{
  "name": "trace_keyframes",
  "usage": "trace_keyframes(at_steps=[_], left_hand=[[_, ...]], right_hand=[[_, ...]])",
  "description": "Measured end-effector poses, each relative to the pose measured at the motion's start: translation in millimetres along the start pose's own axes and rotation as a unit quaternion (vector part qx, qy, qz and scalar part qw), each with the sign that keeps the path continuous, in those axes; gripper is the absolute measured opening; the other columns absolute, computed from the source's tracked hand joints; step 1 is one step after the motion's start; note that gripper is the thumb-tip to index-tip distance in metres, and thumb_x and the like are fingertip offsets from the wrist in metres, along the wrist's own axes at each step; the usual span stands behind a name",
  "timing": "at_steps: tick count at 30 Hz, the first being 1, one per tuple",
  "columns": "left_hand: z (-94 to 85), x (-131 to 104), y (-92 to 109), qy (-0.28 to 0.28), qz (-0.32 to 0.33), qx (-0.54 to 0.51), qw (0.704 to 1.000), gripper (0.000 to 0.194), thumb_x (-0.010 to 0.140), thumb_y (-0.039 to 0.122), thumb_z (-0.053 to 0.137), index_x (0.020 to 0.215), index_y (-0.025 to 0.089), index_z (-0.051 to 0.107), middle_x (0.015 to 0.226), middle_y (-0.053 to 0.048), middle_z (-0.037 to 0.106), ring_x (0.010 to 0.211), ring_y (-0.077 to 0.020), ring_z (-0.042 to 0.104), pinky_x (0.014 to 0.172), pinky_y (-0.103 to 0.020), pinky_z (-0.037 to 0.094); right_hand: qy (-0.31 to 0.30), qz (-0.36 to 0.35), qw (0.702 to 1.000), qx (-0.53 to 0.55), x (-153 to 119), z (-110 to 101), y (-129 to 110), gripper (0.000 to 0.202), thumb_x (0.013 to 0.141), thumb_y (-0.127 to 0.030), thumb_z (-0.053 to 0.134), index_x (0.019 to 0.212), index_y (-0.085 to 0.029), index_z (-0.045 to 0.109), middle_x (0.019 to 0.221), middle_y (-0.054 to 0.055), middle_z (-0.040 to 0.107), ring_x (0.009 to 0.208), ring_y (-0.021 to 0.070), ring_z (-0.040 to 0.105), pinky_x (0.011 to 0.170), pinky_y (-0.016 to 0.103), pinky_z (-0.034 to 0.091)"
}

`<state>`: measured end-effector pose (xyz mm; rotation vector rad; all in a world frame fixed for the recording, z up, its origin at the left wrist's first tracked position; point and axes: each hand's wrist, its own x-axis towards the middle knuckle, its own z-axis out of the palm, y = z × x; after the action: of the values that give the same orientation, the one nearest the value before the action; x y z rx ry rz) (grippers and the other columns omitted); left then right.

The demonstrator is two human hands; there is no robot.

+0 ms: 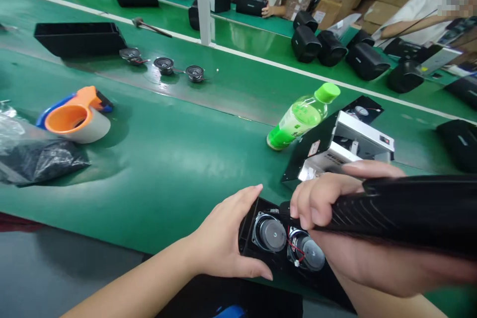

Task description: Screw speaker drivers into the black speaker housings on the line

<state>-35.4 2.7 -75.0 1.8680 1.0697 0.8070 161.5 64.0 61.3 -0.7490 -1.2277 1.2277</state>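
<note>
My right hand (346,213) is wrapped around a black electric screwdriver (417,208) with a ribbed grip. The tool lies nearly level, its front end over a black speaker housing (331,285); the bit's tip is hidden. Two round speaker drivers, a left one (273,234) and a right one (312,253), sit in the housing with their magnets facing up, and red wires run between them. At the housing's left end, my left hand (219,238) grips it, thumb on the near side and fingers on the far side.
Beyond the housing stand a white-and-black machine (335,144) and a green-capped bottle (301,117). Leftward lie an orange tape dispenser (80,114) and a plastic bag (37,154). Three loose drivers (164,65) rest near a black case (80,39). Across the line, two people work among black speakers (305,42).
</note>
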Motion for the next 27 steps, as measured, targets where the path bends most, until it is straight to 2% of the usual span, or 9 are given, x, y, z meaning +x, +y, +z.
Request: trace_keyframes(at_steps=[2,5,8,12,21,27], left_hand=[[-0.3,1.2,0.5,0.003,0.010,-0.006,1.000,0.145,0.070,0.079,0.093,0.179,0.034,0.008,0.179,-0.018,0.037,0.162,-0.0465,0.043,0.130,-0.068,0.041],[-0.6,2.6,0.7,0.008,0.018,-0.015,1.000,0.145,0.070,0.079,0.093,0.179,0.032,0.010,0.178,-0.019,0.039,0.161,-0.0474,0.044,0.130,-0.068,0.041],[-0.3,3.2,0.0,0.016,0.026,-0.020,0.999,0.145,0.069,0.080,0.093,0.179,0.032,0.012,0.177,-0.020,0.040,0.160,-0.0469,0.045,0.130,-0.067,0.042],[0.2,3.9,-0.1,0.015,0.027,-0.022,0.999,0.144,0.070,0.081,0.092,0.179,0.029,0.014,0.177,-0.021,0.040,0.160,-0.0464,0.045,0.130,-0.067,0.041],[-1.2,4.2,2.2,0.011,0.021,-0.028,0.999,0.142,0.070,0.080,0.092,0.178,0.029,0.016,0.178,-0.020,0.039,0.161,-0.0458,0.044,0.131,-0.066,0.041],[-0.1,4.6,1.5,0.018,0.029,-0.025,0.999,0.141,0.071,0.080,0.092,0.178,0.029,0.016,0.177,-0.020,0.040,0.160,-0.0456,0.045,0.130,-0.066,0.041]], right_hand=[[-0.015,-0.016,1.000,-0.007,2.9,2.8,9.7,0.060,0.081,-0.086,0.074,0.107,-0.033,0.084,0.056,0.001,0.069,0.041,0.0242,0.060,0.044,0.039,0.050],[-0.025,-0.002,1.000,-0.007,3.1,3.1,15.3,0.067,0.078,-0.091,0.071,0.107,-0.032,0.084,0.057,0.002,0.070,0.041,0.0234,0.060,0.046,0.039,0.052],[-0.027,0.016,0.999,-0.007,2.9,2.4,16.2,0.068,0.075,-0.092,0.073,0.105,-0.031,0.084,0.056,0.002,0.070,0.041,0.0236,0.060,0.046,0.039,0.052],[-0.022,0.006,1.000,-0.011,3.5,2.1,17.7,0.064,0.073,-0.089,0.078,0.103,-0.032,0.085,0.054,0.003,0.070,0.041,0.0244,0.060,0.045,0.040,0.052],[0.009,0.003,1.000,-0.016,-1.0,6.2,18.3,0.078,0.072,-0.100,0.064,0.102,-0.031,0.083,0.052,0.001,0.068,0.039,0.0237,0.057,0.046,0.040,0.051],[0.002,0.024,1.000,-0.005,1.3,8.6,18.3,0.075,0.070,-0.098,0.070,0.097,-0.029,0.083,0.052,0.001,0.068,0.039,0.0228,0.058,0.047,0.039,0.051]])
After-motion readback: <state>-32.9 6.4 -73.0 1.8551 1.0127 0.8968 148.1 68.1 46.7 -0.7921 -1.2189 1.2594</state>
